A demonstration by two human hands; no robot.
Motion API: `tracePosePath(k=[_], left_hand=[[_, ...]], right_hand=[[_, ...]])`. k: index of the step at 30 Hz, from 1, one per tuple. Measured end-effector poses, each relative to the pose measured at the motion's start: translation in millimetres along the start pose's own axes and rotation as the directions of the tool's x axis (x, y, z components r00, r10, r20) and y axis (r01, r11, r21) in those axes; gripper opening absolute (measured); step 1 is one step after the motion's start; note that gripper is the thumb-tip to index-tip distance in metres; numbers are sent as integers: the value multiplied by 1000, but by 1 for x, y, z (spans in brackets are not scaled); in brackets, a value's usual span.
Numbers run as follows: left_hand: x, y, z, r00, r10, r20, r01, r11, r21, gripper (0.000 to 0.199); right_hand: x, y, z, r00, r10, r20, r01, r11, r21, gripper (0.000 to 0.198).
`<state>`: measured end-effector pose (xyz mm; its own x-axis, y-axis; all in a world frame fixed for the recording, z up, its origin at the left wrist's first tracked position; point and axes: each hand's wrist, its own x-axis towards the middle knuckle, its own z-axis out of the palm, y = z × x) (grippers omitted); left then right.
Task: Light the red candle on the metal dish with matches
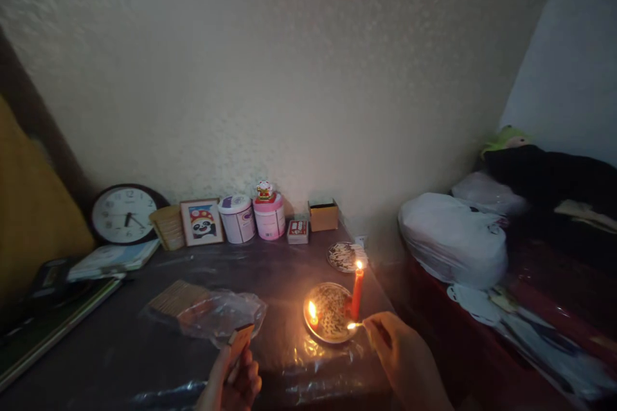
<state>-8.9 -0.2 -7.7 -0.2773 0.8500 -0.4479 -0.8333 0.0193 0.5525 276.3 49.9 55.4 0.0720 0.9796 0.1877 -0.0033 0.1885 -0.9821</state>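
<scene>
In my left hand (236, 379) is a small matchbox (241, 338), gripped near the table's front. My right hand (402, 353) pinches a burning match (359, 325), its flame over the right rim of a round metal plate (332, 338). A tall red candle (357, 295) stands lit and upright at the plate's right side, just above the match flame. At the plate's left edge burns a short red candle stub (313, 322). Dark and light marks cover the plate's surface. A clear plastic bag (231, 311) lies beyond my left hand, with brown sticks (178, 297) at its left.
Along the wall stand a clock (124, 214), a woven cup (168, 227), a framed panda picture (202, 223), two tubs (237, 221), a small red-and-white box (297, 232) and a cardboard box (323, 216). A second plate (343, 258) lies behind the candle. White bags (453, 237) sit at right.
</scene>
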Motion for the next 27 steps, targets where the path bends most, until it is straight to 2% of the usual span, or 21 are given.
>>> tracePosePath(k=[2,5,7,10,12,14,16,20,24,27], left_hand=[[-1,-1,1,1000,-9,18,9,1000,-26,38],[-2,-2,2,1000,-5,26,6,999,-39,45],[-2,-4,4,999,22,32,-22,999,-25,40],[-2,-7,6,999,45,14,-45,999,1,27],[-2,-7,7,999,35,-21,-35,999,15,21],[-2,-5,7,999,19,-46,-18,1000,23,20],[-3,-4,8,999,19,-43,-18,1000,23,21],[-5,-4,10,999,45,-23,-44,998,41,21],[-6,-3,11,998,29,-56,-26,998,64,22],[-7,-2,10,999,30,-41,-28,998,56,26]], right_hand=[[0,1,1,999,32,25,-30,999,-42,27],[0,-4,-1,998,37,51,-34,998,-57,43],[-1,-4,-1,998,-11,59,20,987,-158,49],[-2,3,3,995,-43,91,73,933,-352,37],[-2,6,6,993,32,117,0,964,-264,31],[-2,6,7,979,131,157,-123,990,-63,37],[-2,3,7,970,168,174,-181,981,65,42],[-4,0,13,983,135,126,-135,991,-6,35],[-7,0,16,954,225,196,-245,966,79,46],[-8,-1,15,967,193,167,-204,978,47,41]])
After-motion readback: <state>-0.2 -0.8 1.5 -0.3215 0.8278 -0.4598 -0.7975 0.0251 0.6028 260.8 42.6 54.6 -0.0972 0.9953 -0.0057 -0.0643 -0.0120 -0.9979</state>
